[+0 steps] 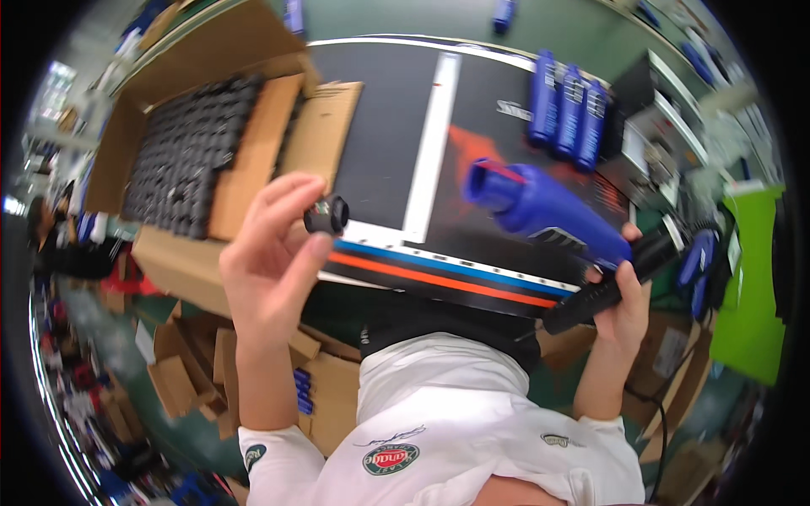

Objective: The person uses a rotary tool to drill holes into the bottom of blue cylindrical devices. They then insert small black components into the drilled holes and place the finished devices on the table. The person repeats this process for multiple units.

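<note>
Between thumb and fingertips, my left hand [274, 253] pinches a small black ring-shaped plastic part [327, 215] above the table's near left side. My right hand [623, 308] is closed around a blue plastic housing [561, 219], tilted with its open neck up and to the left. That same hand also holds a black electric screwdriver [603, 287], lying slantwise under the housing's lower end. A thin bit shows at the tool's left tip. The black part and the housing's neck are apart.
An open cardboard box [181, 270] of black parts in rows stands at left. Three blue housings [567, 110] lie side by side at the far right of the black table mat [380, 110]. Grey equipment [658, 126] and a green sheet [747, 287] are at right; a person [72, 244] is far left.
</note>
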Demonstrator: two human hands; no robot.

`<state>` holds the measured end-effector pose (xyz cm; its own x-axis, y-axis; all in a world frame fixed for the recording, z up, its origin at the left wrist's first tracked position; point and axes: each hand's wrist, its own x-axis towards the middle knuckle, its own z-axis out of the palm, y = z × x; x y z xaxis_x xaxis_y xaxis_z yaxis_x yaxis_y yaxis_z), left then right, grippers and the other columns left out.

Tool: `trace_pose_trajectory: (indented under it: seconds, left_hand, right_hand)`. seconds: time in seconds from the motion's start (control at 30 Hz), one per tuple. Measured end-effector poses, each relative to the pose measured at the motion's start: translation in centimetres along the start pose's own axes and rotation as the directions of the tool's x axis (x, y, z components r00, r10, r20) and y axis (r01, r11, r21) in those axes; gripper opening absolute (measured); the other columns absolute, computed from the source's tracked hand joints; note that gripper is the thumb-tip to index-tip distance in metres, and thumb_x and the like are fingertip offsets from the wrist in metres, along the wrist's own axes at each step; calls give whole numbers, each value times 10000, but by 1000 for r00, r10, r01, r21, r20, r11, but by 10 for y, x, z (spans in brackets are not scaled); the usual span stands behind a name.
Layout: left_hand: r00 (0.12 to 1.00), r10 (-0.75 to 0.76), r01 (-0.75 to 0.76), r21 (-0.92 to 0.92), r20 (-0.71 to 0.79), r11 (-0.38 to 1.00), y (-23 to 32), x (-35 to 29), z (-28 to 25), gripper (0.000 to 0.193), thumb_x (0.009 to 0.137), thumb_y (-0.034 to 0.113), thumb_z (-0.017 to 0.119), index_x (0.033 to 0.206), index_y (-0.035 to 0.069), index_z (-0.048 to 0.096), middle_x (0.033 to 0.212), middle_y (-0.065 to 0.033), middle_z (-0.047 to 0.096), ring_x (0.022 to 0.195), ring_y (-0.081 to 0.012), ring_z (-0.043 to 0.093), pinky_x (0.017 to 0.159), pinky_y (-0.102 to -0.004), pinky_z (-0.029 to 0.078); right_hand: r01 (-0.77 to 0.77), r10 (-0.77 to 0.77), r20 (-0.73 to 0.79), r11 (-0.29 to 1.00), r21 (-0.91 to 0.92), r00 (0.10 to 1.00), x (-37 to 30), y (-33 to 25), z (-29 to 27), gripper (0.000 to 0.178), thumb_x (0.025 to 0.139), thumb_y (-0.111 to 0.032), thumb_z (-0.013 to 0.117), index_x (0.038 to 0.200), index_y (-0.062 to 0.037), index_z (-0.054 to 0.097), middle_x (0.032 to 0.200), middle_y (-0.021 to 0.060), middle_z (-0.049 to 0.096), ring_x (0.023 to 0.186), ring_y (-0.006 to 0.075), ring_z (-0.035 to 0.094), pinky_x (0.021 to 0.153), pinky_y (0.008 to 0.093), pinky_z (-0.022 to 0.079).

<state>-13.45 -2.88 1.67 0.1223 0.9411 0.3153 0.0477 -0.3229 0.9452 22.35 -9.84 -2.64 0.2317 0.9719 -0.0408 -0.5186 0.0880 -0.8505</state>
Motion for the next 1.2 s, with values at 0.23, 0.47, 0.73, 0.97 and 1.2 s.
trace_pose_trajectory:
  seconds: [0.23, 0.47, 0.73, 0.97, 1.2]
  left_hand:
    - [976, 82, -17, -307, 202, 952, -10, 20, 68, 413, 835, -115, 680, 1237, -116, 584, 1230, -207, 580, 1112, -231, 626, 934, -314, 553]
    - [927, 168, -99, -213, 336, 972, -9, 37, 78, 406, 805, -148, 680, 1199, -104, 593, 1241, -249, 585, 1144, -258, 621, 960, -339, 552]
    - [916, 146, -55, -244, 374, 968, -17, 38, 80, 391, 796, -167, 677, 1166, -68, 594, 1247, -257, 590, 1167, -267, 615, 961, -349, 555]
    - [914, 85, 46, -308, 398, 950, -28, 36, 82, 402, 780, -188, 673, 1149, -53, 589, 1246, -248, 584, 1158, -262, 615, 956, -344, 557]
    - [897, 14, 68, -168, 442, 983, -33, 39, 91, 463, 771, -165, 691, 1198, -31, 573, 1191, -163, 594, 1102, -227, 628, 979, -357, 539]
  right_hand:
    - [54, -56, -12, 987, -153, 998, -11, -23, -23, 529, 823, -107, 774, 1245, -60, 458, 1217, 209, 632, 815, 140, 599, 701, 262, 499]
    - [75, -91, -44, 956, -283, 995, -16, -39, -29, 539, 790, -79, 767, 1231, -52, 458, 1211, 213, 632, 799, 130, 593, 718, 254, 501]
    - [66, -78, -11, 904, -422, 997, -12, -47, -27, 554, 775, -65, 763, 1242, -11, 471, 1211, 232, 624, 1076, 236, 622, 973, 370, 486]
    - [20, -47, -57, 916, -401, 997, -16, -50, -25, 536, 775, -55, 760, 1232, -10, 484, 1209, 235, 624, 1141, 267, 608, 1029, 401, 457]
    - [258, -305, 18, 770, -584, 952, -18, -80, 6, 490, 796, -24, 766, 1225, 12, 532, 1206, 205, 630, 1098, 245, 619, 1005, 369, 459]
